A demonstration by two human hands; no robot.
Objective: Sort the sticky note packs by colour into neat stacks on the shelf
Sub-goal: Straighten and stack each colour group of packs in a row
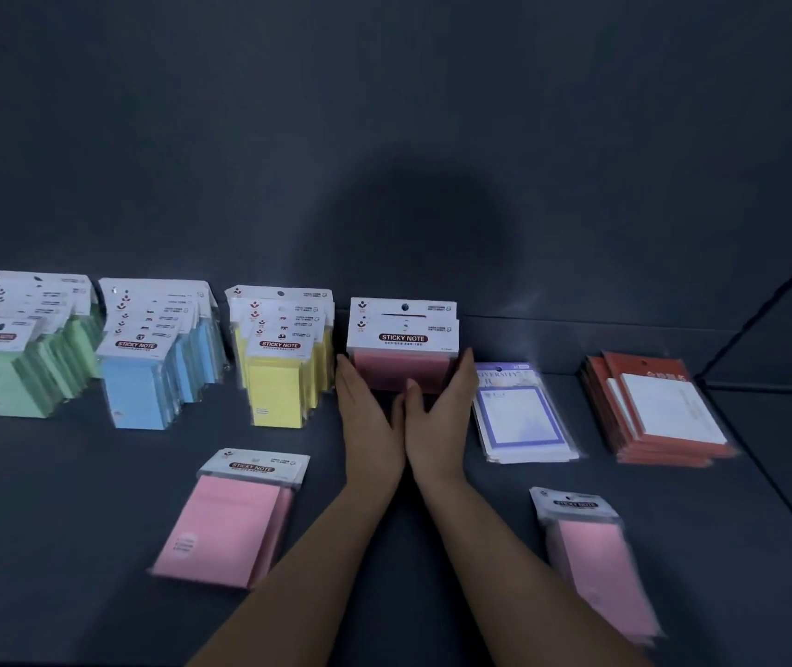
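The pink stack (401, 365) is held at the back of the shelf (71, 498), just beside the yellow stack (283, 377). The left hand (367, 421) and right hand (437, 416) are laid flat against its sides, fingers (350, 392) straight and pressed together. The edges are best squared by even inward pressure, so that nothing is toppled before the near-left pink pack (225, 527) and near-right pink pack (596, 565) are added.

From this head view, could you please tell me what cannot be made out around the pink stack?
- pink stack: lower front hidden behind the left hand and right hand, head view; pack count unclear.
- right loose pink pack: motion blur smears its label, head view.
- purple-bordered packs: blurred; count unclear.
- yellow stack: header small print too small to read.
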